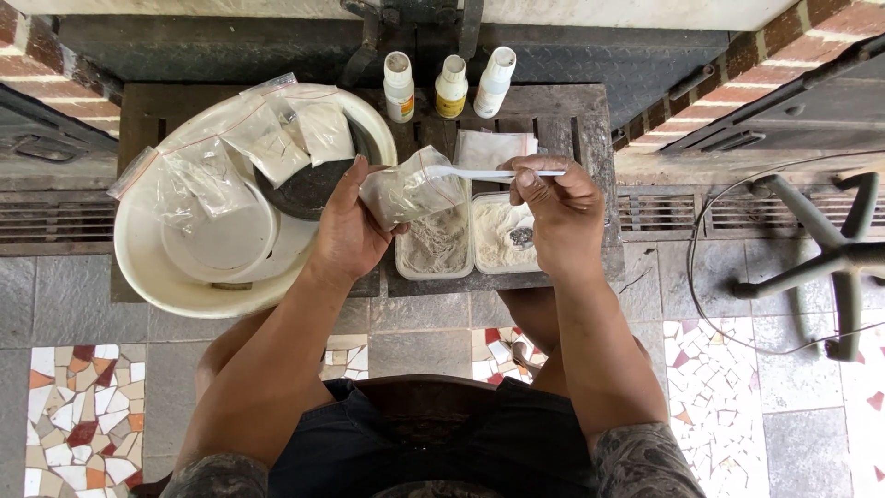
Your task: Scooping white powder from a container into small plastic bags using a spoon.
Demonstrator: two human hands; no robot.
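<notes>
My left hand (346,226) holds a small clear zip bag (410,189) with pale powder in it, its mouth turned to the right. My right hand (558,207) pinches a white plastic spoon (479,172) whose bowl sits at the bag's opening. Below both hands stand two rectangular white tubs of powder, the left tub (435,244) greyish and the right tub (502,238) whiter with a dark lump in it.
A large white basin (166,267) on the left holds several filled zip bags (277,148), a white lid and a dark dish. Three small white bottles (450,85) stand at the back of the low wooden table (553,111). A chair base (820,249) is at right.
</notes>
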